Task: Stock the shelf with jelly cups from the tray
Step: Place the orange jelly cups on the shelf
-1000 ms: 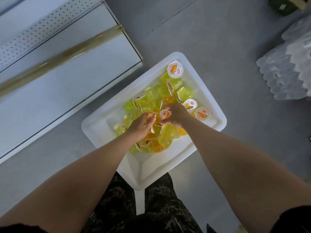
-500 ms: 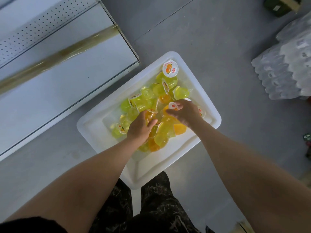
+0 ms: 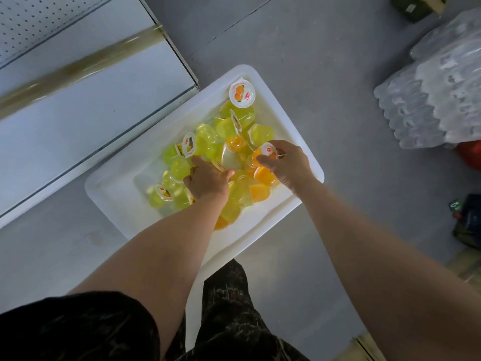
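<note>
A white tray (image 3: 122,201) lies on the grey floor, filled with several green, yellow and orange jelly cups (image 3: 226,126). One cup (image 3: 242,92) with its printed lid up sits at the tray's far corner. My right hand (image 3: 289,162) grips an orange jelly cup (image 3: 265,153) just above the pile. My left hand (image 3: 208,179) reaches down into the pile with fingers curled over cups; what it holds is hidden under the palm. The white shelf (image 3: 86,100) stands to the left of the tray.
A wrapped pack of clear plastic cups (image 3: 437,100) lies at the right. Dark bags (image 3: 468,220) sit at the right edge, a dark box (image 3: 416,6) at the top right. My legs in dark trousers (image 3: 229,308) stand at the tray's near edge.
My right hand has lifted an orange cup off the pile and shifted right. My left hand has pushed farther into the cups. The view has shifted slightly.
</note>
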The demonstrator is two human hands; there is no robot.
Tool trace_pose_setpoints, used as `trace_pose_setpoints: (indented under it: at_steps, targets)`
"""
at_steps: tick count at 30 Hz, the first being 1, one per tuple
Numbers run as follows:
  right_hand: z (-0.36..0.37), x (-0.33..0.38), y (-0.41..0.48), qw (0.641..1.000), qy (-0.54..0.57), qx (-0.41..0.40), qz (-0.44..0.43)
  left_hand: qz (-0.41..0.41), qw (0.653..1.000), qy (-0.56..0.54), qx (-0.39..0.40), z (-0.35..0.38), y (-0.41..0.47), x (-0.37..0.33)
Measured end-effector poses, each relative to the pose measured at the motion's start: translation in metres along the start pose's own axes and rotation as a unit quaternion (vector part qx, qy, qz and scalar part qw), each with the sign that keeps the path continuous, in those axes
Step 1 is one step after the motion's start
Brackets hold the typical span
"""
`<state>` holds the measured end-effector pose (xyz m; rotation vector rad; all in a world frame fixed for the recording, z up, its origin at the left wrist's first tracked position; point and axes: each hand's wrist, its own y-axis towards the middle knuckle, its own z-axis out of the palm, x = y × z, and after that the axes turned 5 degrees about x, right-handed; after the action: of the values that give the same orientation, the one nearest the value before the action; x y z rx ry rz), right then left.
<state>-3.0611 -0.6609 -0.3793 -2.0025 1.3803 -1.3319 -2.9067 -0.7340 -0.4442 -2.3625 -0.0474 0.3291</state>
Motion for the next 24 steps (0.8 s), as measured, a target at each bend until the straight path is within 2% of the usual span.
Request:
trace_pose_setpoints:
  at_steps: [7, 13, 18, 24]
  targets:
    - [-0.018, 0.013, -0.026, 1.0, -0.007, -0.018, -0.013, 0.105, 0.983, -0.147, -0.024, -0.018, -0.017, 0.026]
    - [-0.041, 0.05, -0.067, 0.997, -0.053, -0.03, -0.043, 0.137, 0.97, -0.202, -0.006, -0.073, -0.057, 0.016]
    - [-0.07, 0.108, -0.113, 0.986, -0.102, -0.027, -0.127, 0.163, 0.953, -0.255, -0.007, -0.15, -0.097, -0.006]
    - [-0.11, 0.205, -0.177, 0.955, -0.107, -0.055, -0.271, 0.216, 0.918, -0.327, -0.056, -0.265, -0.143, -0.024]
